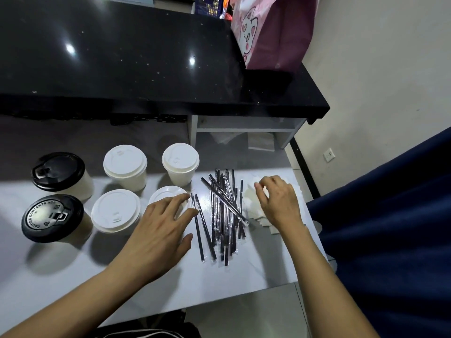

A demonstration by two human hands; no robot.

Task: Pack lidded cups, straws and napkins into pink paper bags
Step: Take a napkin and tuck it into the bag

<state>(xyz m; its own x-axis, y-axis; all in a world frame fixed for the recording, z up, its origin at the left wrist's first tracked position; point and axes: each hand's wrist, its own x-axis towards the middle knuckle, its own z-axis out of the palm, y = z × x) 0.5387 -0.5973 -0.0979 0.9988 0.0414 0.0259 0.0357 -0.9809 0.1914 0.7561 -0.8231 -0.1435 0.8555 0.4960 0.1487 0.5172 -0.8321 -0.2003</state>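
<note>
Head view, looking down on a white desk (73, 276).

Straws (225, 211): a loose pile of black straws in clear wrappers, lying flat on the desk right of centre. Long axes run mostly near-to-far; a few cross the pile diagonally, from far-left to near-right. Two straws (203, 228) lie apart on the pile's left edge, roughly parallel, their far ends near the left fingertips.

Napkins (253, 201): white stack flat on the desk, just right of the straws, partly under the right hand.

Cups: six, all lidded and upright, left of the straws. Two black-lidded cups (55, 217) at far left, one behind the other. Four white-lidded cups (124, 167) in two rows of two; the near-right one (166, 195) is largely hidden by the left hand.

Left hand (161, 230): palm down, fingers (178, 198) straight and spread, over the near-right white lid, tips reaching toward the two separate straws. It grips nothing; contact with the lid cannot be told.

Right hand (280, 201): above the napkins, fingers (260, 189) curled, tips drawn together at the stack's far edge. Whether a napkin is actually pinched cannot be told.

Pink bag (275, 32) with a cat print stands upright on the black counter (122, 57) beyond the desk, at far right.
</note>
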